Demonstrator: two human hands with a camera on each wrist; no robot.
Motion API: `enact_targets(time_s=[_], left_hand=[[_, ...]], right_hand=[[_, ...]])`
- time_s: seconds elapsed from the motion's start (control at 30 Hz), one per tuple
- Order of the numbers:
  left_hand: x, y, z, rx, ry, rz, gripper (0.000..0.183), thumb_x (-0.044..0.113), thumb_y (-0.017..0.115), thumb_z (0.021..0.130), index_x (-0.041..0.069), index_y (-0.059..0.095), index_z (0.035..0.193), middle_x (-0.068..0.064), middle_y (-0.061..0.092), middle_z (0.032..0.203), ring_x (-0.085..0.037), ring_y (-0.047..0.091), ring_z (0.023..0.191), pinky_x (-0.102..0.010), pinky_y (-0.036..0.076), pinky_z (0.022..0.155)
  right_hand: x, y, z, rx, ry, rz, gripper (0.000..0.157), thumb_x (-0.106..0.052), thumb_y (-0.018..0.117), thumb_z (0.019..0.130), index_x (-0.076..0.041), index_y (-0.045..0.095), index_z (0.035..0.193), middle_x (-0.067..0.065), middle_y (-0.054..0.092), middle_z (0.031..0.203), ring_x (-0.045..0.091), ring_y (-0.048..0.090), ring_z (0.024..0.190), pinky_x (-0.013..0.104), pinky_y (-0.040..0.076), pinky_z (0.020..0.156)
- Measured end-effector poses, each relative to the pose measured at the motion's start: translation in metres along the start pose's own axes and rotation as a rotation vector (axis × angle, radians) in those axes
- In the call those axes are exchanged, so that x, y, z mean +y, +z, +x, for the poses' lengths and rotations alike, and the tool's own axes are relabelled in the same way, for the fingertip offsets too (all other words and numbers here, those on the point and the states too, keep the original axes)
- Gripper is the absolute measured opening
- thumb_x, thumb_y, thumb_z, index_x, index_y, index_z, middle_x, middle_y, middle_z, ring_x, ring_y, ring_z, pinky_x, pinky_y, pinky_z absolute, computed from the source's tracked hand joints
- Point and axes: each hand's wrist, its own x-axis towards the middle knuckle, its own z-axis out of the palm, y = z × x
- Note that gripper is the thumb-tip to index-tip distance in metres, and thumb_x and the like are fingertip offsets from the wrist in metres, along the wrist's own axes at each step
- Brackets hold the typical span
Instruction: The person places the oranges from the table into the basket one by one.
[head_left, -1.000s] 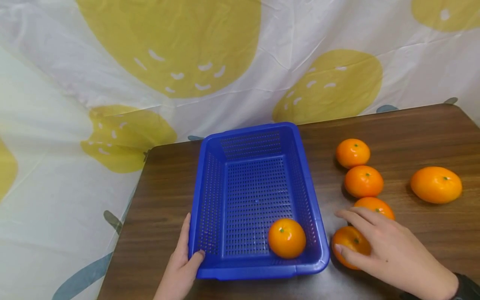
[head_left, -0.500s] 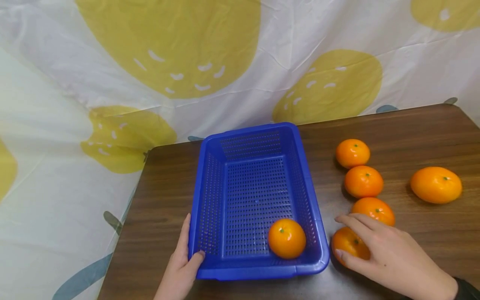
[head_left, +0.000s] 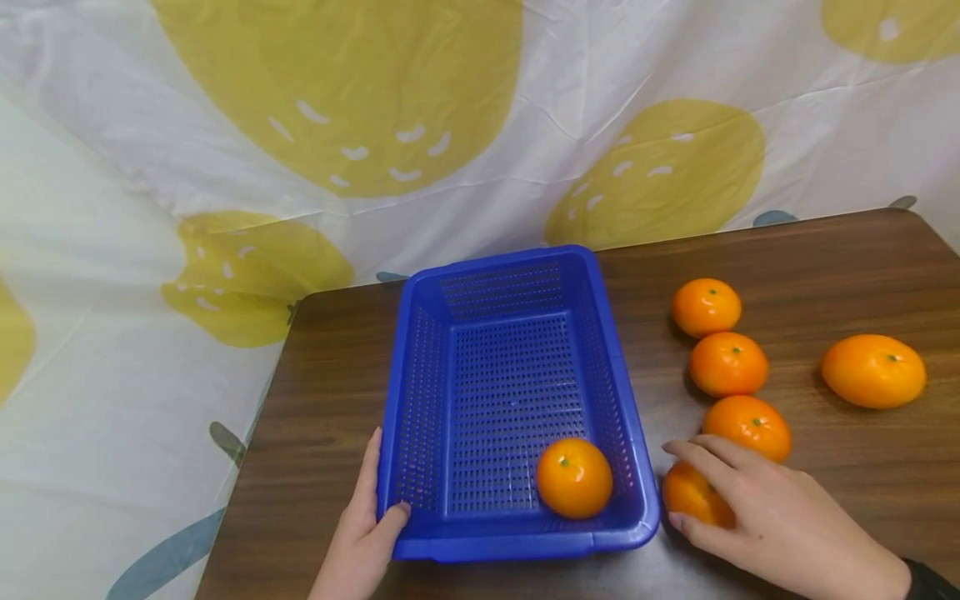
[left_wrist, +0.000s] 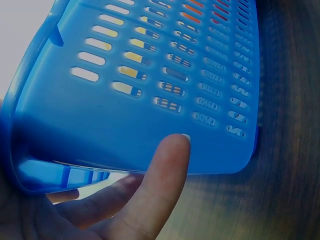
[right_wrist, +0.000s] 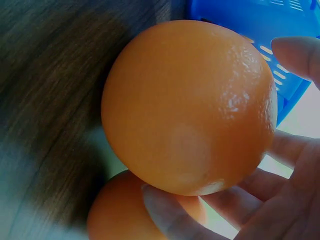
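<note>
A blue perforated plastic basket [head_left: 517, 546] stands on the table with one orange [head_left: 574, 478] in its near right corner. My left hand [head_left: 360, 533] holds the basket's near left corner, thumb over the rim and fingers along the outer wall [left_wrist: 150, 115]. Right of the basket, my right hand [head_left: 780, 508] is over another orange [head_left: 693, 497], partly covering it. In the right wrist view, the fingers are spread about this orange [right_wrist: 185, 110], and the thumb [right_wrist: 300, 57] shows a gap from it. One fingertip reaches between it and the neighbouring orange [right_wrist: 125, 210].
Three oranges line up beyond my right hand: a near one [head_left: 750, 425], a middle one [head_left: 728, 364] and a far one [head_left: 706, 307]. Another orange [head_left: 873, 372] sits apart at the right. A lemon-print cloth [head_left: 450, 125] hangs behind the wooden table [head_left: 322, 375].
My right hand has shifted slightly and now covers more of the nearest orange, leaving the one behind it more exposed. My left hand and the basket have stayed still.
</note>
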Motion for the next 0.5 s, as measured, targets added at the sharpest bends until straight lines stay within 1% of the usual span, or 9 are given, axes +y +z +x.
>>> enact_targets(time_s=[0.13, 0.33, 0.5], left_hand=[[0.000, 0.000, 0.000, 0.000, -0.001, -0.007, 0.084, -0.006, 0.041, 0.084, 0.033, 0.005, 0.149, -0.015, 0.018, 0.153, -0.027, 0.033, 0.126, -0.057, 0.029, 0.103], [-0.001, 0.001, 0.000, 0.003, 0.008, -0.013, 0.085, -0.007, 0.041, 0.083, 0.034, 0.005, 0.148, -0.016, 0.020, 0.152, -0.028, 0.035, 0.125, -0.057, 0.030, 0.102], [-0.002, 0.001, 0.001, 0.007, 0.029, -0.005, 0.085, -0.007, 0.042, 0.083, 0.034, 0.006, 0.148, -0.017, 0.023, 0.151, -0.028, 0.036, 0.124, -0.058, 0.031, 0.101]], right_hand=[[0.000, 0.002, 0.000, -0.032, 0.006, 0.022, 0.065, -0.066, 0.052, 0.078, -0.026, 0.051, 0.128, 0.001, 0.055, 0.120, 0.014, 0.053, 0.093, 0.043, 0.054, 0.065], [0.002, 0.008, -0.001, -0.018, -0.018, 0.013, 0.065, -0.067, 0.052, 0.077, -0.027, 0.052, 0.128, -0.001, 0.054, 0.121, 0.014, 0.051, 0.100, 0.044, 0.053, 0.069], [0.004, 0.013, -0.001, -0.030, -0.023, 0.004, 0.067, -0.068, 0.051, 0.077, -0.027, 0.051, 0.129, 0.001, 0.053, 0.124, 0.018, 0.049, 0.106, 0.048, 0.052, 0.073]])
